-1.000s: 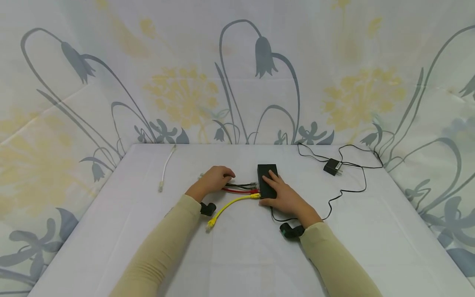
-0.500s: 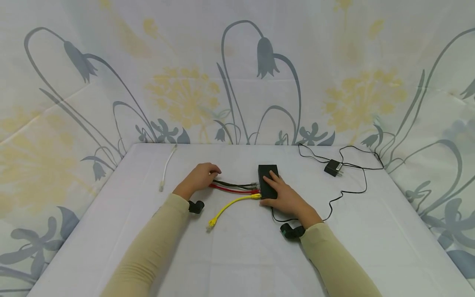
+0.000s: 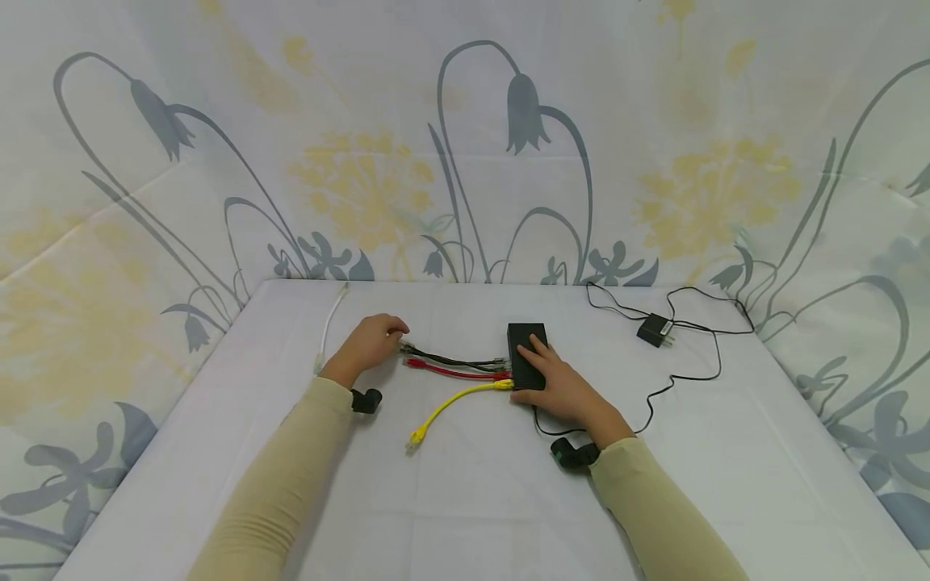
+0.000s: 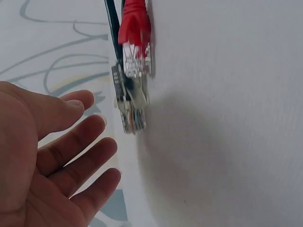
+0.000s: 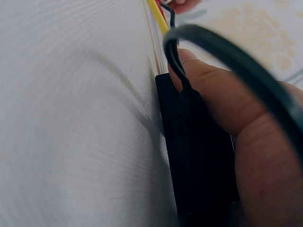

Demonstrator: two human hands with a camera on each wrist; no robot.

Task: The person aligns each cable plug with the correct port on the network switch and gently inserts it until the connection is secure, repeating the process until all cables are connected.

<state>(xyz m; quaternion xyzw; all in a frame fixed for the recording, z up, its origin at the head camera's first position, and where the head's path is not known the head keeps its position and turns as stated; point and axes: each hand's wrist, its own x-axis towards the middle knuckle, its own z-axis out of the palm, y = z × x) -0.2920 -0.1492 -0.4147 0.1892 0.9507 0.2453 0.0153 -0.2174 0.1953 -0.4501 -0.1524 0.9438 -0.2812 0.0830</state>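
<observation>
A black network switch (image 3: 525, 335) lies on the white table with several cables in its left side. My right hand (image 3: 559, 387) rests on it, fingers spread over the top and thumb at its near end. A black cord covers part of that thumb (image 5: 208, 85) in the right wrist view. Two black cables (image 3: 452, 361), a red cable (image 3: 458, 373) and a yellow cable (image 3: 454, 397) run left from the switch. By the loose black ends, my left hand (image 3: 366, 343) holds nothing; its fingers are relaxed beside the clear plug (image 4: 132, 118) and red plug (image 4: 136, 28).
A short white cable (image 3: 332, 319) lies at the back left, partly behind the left hand. At the back right is a black power adapter (image 3: 655, 329) whose thin cord (image 3: 719, 347) loops across the table. A flowered cloth (image 3: 465, 161) hangs behind.
My left hand has slid leftward along the black and red cables and come off their ends, which now show. The right hand has stayed on the network switch.
</observation>
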